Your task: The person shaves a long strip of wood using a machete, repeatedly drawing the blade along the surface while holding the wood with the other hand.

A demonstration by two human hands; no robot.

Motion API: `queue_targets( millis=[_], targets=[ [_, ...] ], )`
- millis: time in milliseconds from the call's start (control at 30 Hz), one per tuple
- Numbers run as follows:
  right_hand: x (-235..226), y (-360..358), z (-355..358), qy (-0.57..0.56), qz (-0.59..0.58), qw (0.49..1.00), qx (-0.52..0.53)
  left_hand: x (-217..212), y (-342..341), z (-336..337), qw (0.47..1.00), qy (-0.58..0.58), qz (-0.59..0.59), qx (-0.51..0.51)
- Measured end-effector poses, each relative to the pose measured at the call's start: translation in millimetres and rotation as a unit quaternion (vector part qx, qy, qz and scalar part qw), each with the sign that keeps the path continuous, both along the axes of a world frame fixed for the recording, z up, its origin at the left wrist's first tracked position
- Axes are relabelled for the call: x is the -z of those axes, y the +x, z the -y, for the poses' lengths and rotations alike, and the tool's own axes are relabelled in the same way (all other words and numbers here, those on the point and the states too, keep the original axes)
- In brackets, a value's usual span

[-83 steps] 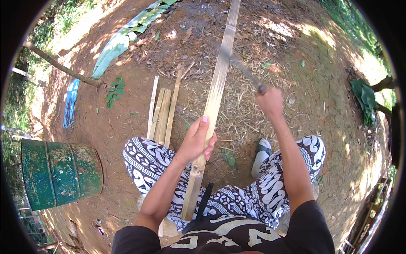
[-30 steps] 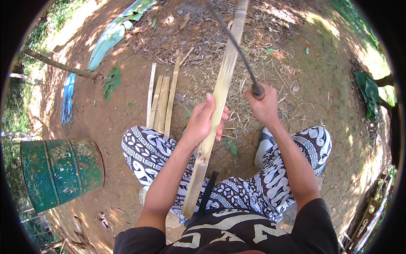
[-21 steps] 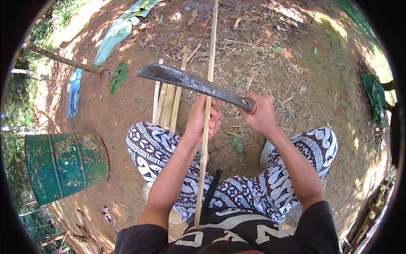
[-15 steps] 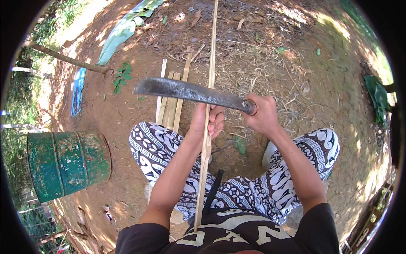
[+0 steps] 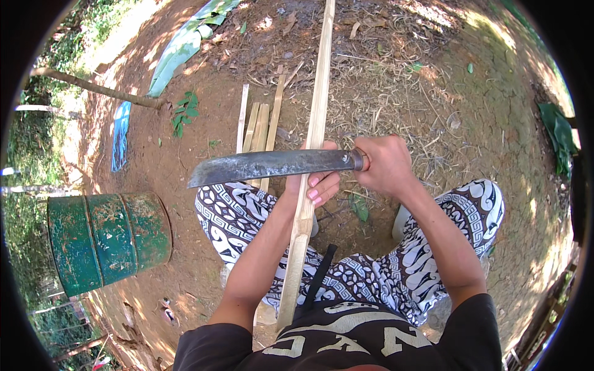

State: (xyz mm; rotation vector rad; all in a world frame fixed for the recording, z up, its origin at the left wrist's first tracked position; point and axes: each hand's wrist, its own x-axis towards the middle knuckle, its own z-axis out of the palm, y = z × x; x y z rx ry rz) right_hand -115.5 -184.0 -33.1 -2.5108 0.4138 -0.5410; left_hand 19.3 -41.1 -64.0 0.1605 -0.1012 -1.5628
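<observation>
A long pale bamboo strip [image 5: 320,93] runs from my lap out past the far edge of the view. My left hand [image 5: 322,185] is closed around it from beneath, its fingers curled over the right side. In my right hand [image 5: 387,162] is the handle of a machete [image 5: 266,166]. The dark, worn blade points left and crosses above the strip, hiding part of my left hand. Whether the blade touches the strip I cannot tell. Beyond my left knee, several cut bamboo slats [image 5: 261,123] lie side by side on the soil.
A rusty green drum [image 5: 111,241] lies at the left. Thin shavings [image 5: 377,86] litter the brown ground ahead. Farther left are a large banana leaf [image 5: 179,52], a blue plastic strip [image 5: 120,136] and a wooden pole [image 5: 99,89]. My patterned trouser legs [image 5: 470,210] flank the work.
The bamboo strip has turned so its broader face shows. The machete's tip has swung nearer to me, leaving the blade more level across the strip. Both hands keep their grip.
</observation>
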Motion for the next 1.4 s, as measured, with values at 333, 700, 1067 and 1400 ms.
queue_targets(
  millis=[333,700,1067,1400],
  targets=[
    [-4.1,-2.2,2.3,-0.050,-0.005,0.998,-0.025,-21.9,-11.3,-0.3,0.983,0.101,0.153,-0.004],
    [8.8,3.9,18.8,-0.162,0.091,0.983,0.001,-30.7,-19.8,-2.8,0.975,0.197,0.104,0.022],
    [-2.5,-6.5,71.3,0.041,-0.001,0.959,0.282,-5.1,-8.5,1.3,0.998,0.001,0.014,0.061],
    [-0.7,-16.1,-24.8,-0.039,0.007,0.997,-0.072,-1.9,2.9,20.3,0.991,0.047,0.126,-0.010]
  ],
)
